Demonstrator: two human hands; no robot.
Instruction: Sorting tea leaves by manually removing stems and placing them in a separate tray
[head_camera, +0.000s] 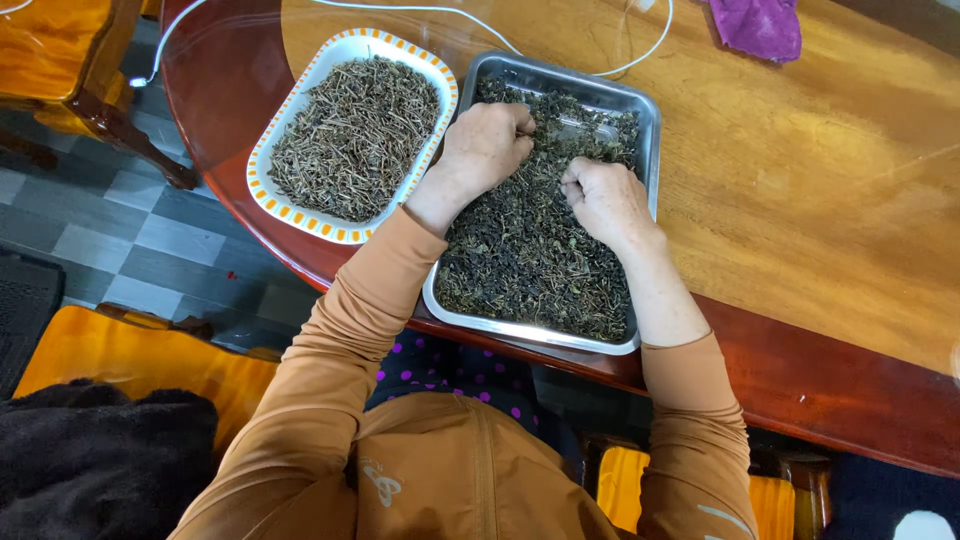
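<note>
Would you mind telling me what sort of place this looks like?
Probably a home dining room: a glossy wooden table, cushioned wooden chairs and a tiled floor.

Two trays, two hands, one table.
One steel tray (647, 140) of dark dried leaves, one orange-rimmed white tray (300, 95) of dried stems, one purple cloth (758, 25), one white cable (560, 62), one wooden table (800, 200), one left hand (487, 145), one right hand (605, 200).

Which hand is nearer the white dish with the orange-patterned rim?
Left. The left hand rests in the metal tray just beside the white dish; the right hand is further along the tray, away from the dish.
</note>
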